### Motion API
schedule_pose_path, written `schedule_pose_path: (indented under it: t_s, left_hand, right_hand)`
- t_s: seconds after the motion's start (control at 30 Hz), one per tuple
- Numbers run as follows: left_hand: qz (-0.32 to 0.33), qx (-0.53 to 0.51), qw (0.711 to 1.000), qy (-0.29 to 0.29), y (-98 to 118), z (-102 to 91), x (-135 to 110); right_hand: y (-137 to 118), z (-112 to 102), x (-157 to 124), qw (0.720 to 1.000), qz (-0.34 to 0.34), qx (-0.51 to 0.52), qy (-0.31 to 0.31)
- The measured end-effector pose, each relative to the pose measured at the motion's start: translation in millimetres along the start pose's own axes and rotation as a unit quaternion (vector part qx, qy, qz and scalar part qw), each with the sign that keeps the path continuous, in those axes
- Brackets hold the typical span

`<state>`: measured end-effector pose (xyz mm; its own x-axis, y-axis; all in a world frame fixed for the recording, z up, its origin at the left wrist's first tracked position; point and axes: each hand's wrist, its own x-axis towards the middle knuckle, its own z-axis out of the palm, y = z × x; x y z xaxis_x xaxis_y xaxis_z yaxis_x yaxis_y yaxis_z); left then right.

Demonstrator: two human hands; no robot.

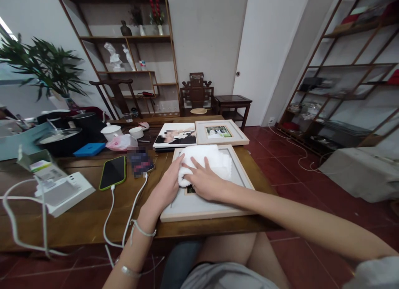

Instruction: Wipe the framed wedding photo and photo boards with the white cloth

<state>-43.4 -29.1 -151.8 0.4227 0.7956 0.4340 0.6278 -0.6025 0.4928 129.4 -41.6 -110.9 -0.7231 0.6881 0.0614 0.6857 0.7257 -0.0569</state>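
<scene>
A folded white towel [207, 156] lies bunched on a pale wooden picture frame [246, 172], covering most of its small picture. My right hand [205, 183] grips the towel from above, its fingers parted and pressed into the cloth. At the towel's left edge, my left hand [170, 181] is closed against the cloth, over the frame's left side; its fingertips are partly hidden. A dark corner of the picture shows beneath the towel's rolled edge.
Behind lie a second framed picture [238, 133] and a photo print [176, 135]. To the left are a green-edged phone [112, 172], another phone [140, 162] on a white cable, an open white box [70, 193], a blue case [89, 149] and a white teapot [111, 132].
</scene>
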Motion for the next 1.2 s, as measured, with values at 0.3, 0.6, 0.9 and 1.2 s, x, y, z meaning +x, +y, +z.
schedule_pose_path:
  t_s: [0.3,0.6,0.9,1.2]
  left_hand:
    - [-0.038,0.044,0.998,0.018,3.6,3.3,2.5]
    - [-0.038,0.071,0.996,-0.025,9.6,2.4,4.3]
    - [-0.035,0.060,0.998,0.004,9.8,1.8,3.9]
    - [-0.094,0.090,0.985,0.117,9.5,-7.6,-0.9]
  right_hand:
    - [-2.3,-31.0,-51.0,0.983,-0.153,0.075,-0.070]
    - [73.8,-83.7,-99.8,0.917,-0.018,0.383,-0.112]
    - [108.1,-69.1,-96.4,0.920,0.142,0.176,0.320]
    - [36.9,-18.4,-113.1,0.991,-0.123,0.031,0.042]
